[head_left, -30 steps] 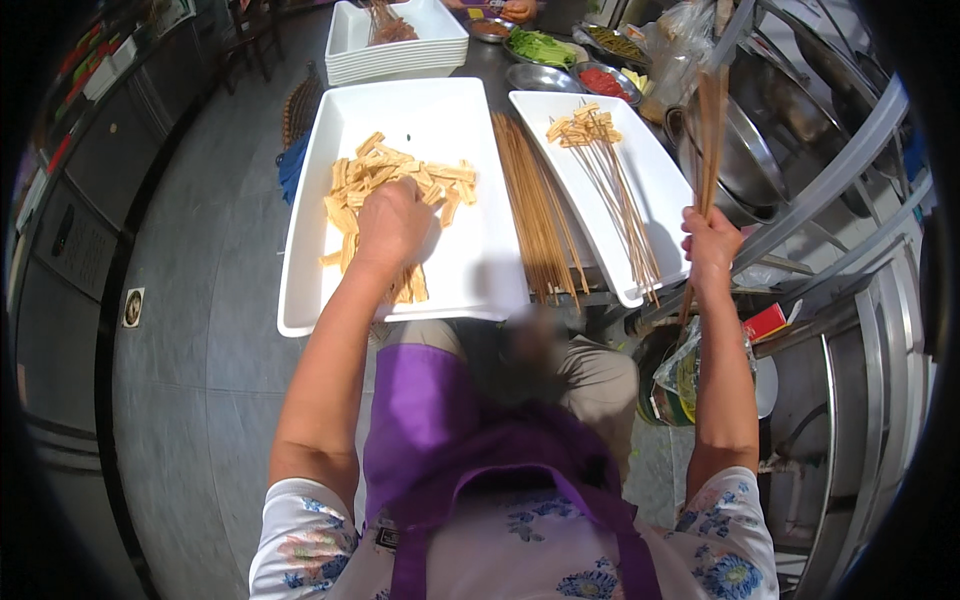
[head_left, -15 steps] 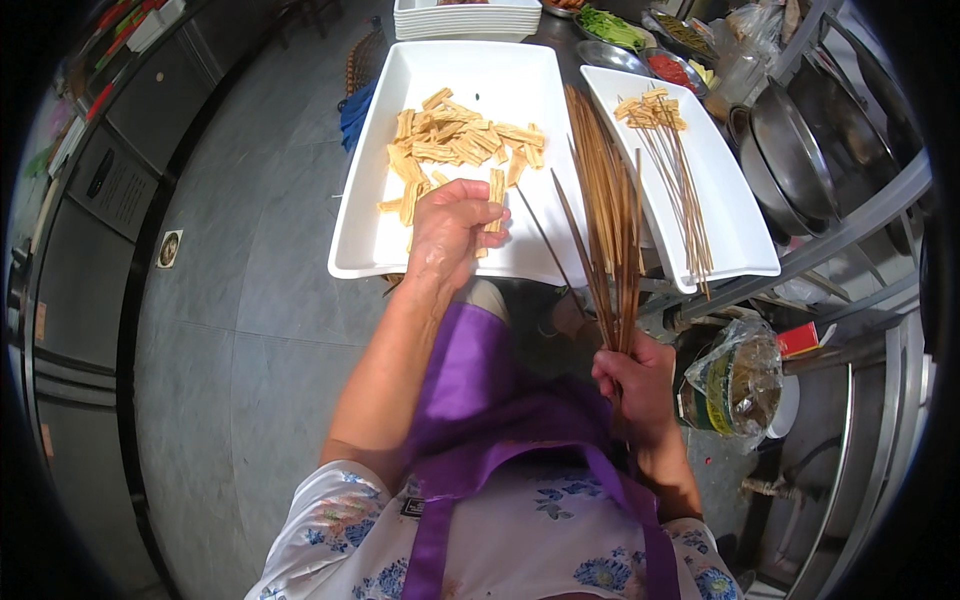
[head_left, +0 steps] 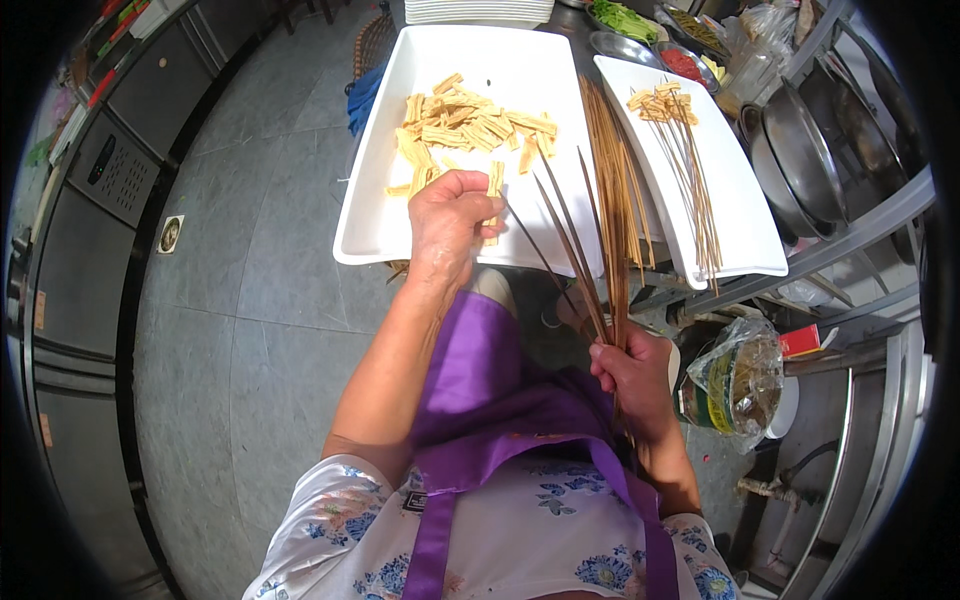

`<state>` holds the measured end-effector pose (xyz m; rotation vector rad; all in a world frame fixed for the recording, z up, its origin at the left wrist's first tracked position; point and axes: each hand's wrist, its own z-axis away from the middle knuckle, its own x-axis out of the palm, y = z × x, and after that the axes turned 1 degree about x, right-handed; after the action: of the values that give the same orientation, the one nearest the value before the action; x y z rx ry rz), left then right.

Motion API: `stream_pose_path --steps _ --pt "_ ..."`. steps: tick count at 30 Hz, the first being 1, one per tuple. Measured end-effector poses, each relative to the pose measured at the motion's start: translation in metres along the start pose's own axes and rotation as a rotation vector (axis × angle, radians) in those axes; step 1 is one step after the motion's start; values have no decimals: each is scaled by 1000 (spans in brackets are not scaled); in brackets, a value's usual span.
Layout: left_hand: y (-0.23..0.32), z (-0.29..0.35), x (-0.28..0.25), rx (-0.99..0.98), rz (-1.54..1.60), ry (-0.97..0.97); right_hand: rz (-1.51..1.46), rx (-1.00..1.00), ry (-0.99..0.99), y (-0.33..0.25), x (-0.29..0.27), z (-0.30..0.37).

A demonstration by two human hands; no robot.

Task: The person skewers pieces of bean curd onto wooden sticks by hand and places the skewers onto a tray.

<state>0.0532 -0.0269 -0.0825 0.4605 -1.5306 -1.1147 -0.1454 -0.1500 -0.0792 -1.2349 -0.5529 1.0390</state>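
My left hand point(head_left: 445, 220) pinches an upright, pale-yellow piece of tofu skin point(head_left: 495, 180) between thumb and fingers, over the near part of a large white tray point(head_left: 362, 225). A pile of similar tofu skin pieces point(head_left: 470, 122) lies farther back in that tray. Lower and to the right, my right hand point(head_left: 638, 378) is closed around a bunch of brown bamboo skewers point(head_left: 598, 300) that fan out away from me. One skewer point(head_left: 543, 258) leans left of the bunch, its tip close to the held piece; whether they touch I cannot tell.
On a narrower white tray point(head_left: 748, 240) at right lie threaded skewers point(head_left: 690, 165). More bamboo skewers point(head_left: 612, 150) lie between the trays. Metal bowls point(head_left: 800, 150) stand on a rack at right, above a plastic-covered tub point(head_left: 745, 385). Stacked white trays point(head_left: 478, 11) stand behind.
The trays sit slightly higher in the view. The leaning skewer's tip has moved a little left, closer to the tofu skin piece. Both hands keep their hold.
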Motion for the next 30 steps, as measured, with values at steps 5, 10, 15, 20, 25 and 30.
stream_pose_path --steps 5,10,15,20,25,30 --pt "-4 3 -3 151 -233 50 42 18 -11 -4 0 1" --pt "-8 7 -3 434 -626 85 15 39 -14 1 -2 1" --pt "-11 9 -7 565 -816 64 24 65 -5 2 0 2" --pt "-13 9 -9 595 -854 11 54 73 -15 7 1 2" --pt "-14 11 -9 596 -894 12 69 90 -19 5 2 3" --pt "-17 8 -11 627 -898 15 69 64 -17 10 6 2"
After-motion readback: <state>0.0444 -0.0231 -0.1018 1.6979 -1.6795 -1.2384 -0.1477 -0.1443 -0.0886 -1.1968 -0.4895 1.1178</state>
